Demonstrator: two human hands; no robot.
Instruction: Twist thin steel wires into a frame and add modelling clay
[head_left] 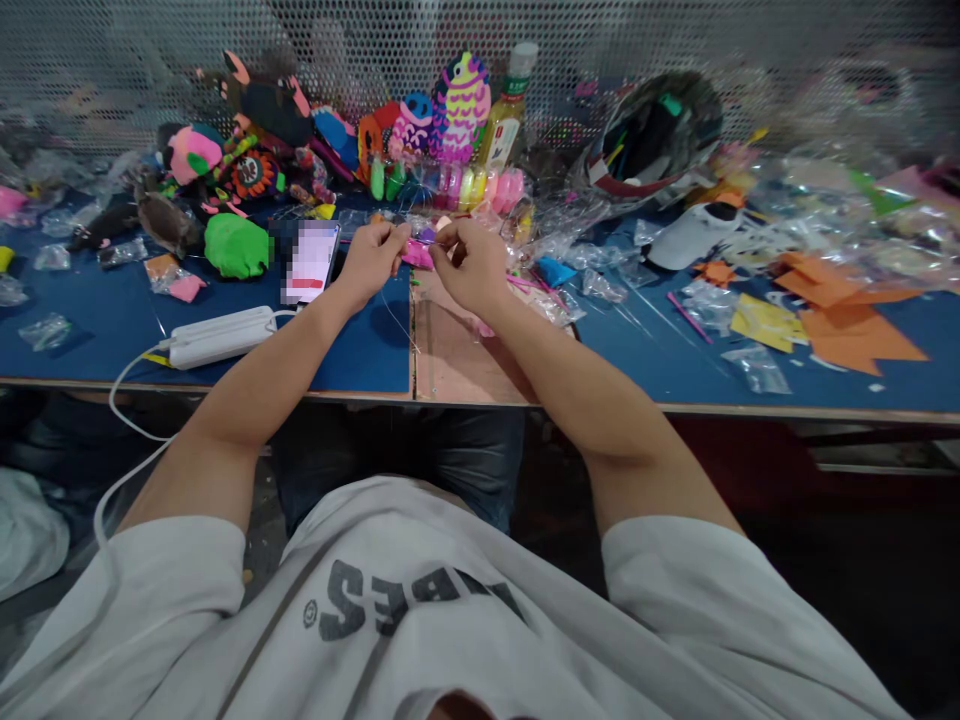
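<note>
Head view looks down first on a white T-shirt [420, 620] with grey lettering, upside down and partly cut off by the lower edge. Both bare forearms reach forward from it over the edge of the blue table [360, 350], where a bare wooden panel [457, 355] lies just in front of the person.

Further on, the left hand [373, 262] and the right hand [466, 265] meet over the table, close together. Between them sits a small pink piece [418, 255]; the left fingertips are pressed together on its left end, and the right thumb and forefinger close near its right end. It is too small and too covered by the fingers to tell its shape, or whether the right hand truly grips it. A thin thread seems to hang below the left hand, hard to make out.

Left of the hands lie a phone [309, 262] with its screen blurred, a white power strip [221, 336] whose cable drops off the table, and a green lump [237, 246]. To the right are orange paper cutouts [855, 335] and clear plastic bags [757, 368].

Farthest back stand colourful craft figures [457, 105], a bottle [504, 120] and a row of small pots [450, 185], before a mesh screen [675, 40] that blurs everything behind it.
</note>
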